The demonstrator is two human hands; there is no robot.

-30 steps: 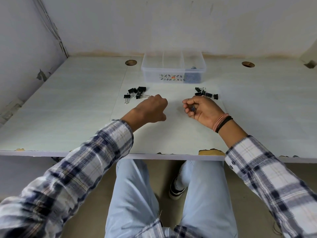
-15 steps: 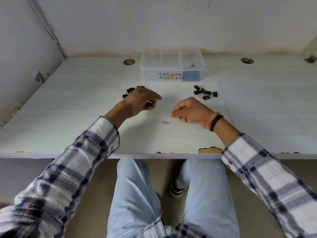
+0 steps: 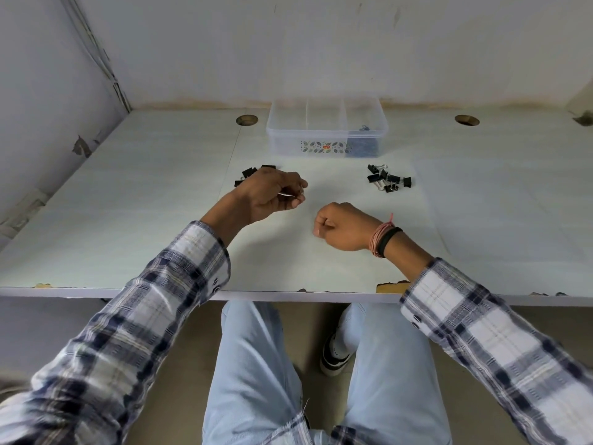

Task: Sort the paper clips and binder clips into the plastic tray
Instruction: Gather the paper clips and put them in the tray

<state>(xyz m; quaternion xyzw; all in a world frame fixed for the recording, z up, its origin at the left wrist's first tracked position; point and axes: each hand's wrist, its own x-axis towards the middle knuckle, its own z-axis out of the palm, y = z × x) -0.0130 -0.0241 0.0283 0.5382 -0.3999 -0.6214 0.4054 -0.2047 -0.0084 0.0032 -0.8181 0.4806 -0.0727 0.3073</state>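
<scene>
Two piles of binder clips (image 3: 388, 179) are lying on our worktop (image 3: 128, 203) before the plastic tray (image 3: 325, 136); our left hand (image 3: 272, 195) is pinching a paper clip (image 3: 288, 194), our right hand (image 3: 343, 226) curling its grip together, contents hidden.

You have one plastic tray (image 3: 327, 136) with three compartments, two heaps of black binder clips, the left heap (image 3: 252, 173) partly hidden by your hand and the right heap (image 3: 388, 180) too tangled for an exact count.
</scene>
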